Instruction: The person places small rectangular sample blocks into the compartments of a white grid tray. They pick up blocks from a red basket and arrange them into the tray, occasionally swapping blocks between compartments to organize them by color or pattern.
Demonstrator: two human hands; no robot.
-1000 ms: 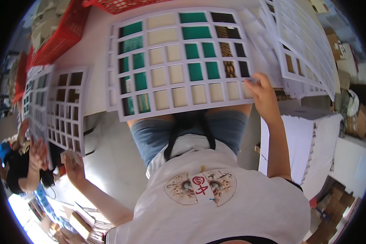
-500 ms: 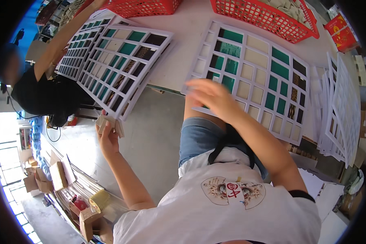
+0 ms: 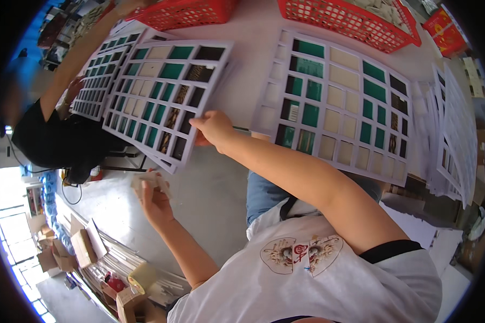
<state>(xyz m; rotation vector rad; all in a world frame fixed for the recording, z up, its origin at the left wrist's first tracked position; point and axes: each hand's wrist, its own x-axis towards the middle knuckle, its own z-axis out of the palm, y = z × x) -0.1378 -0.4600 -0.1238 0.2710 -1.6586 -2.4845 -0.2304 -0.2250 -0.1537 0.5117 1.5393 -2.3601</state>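
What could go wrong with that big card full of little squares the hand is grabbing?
The right hand grips the sample card only at its edge, and part of the card hangs past the table. It might bend or slip off. The left hand holds a small stack of pale squares out over the floor, so some could drop. A neighbour's arm stretches close beside the card and could get bumped.

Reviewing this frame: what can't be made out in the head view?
- Right hand: fingertips hidden under the edge of the sample card; grip unclear.
- Left hand: pale tiles it holds are too small to count.
- Red basket: cut off by the top edge.
- Co-worker's arm: hand blurred near the rim.
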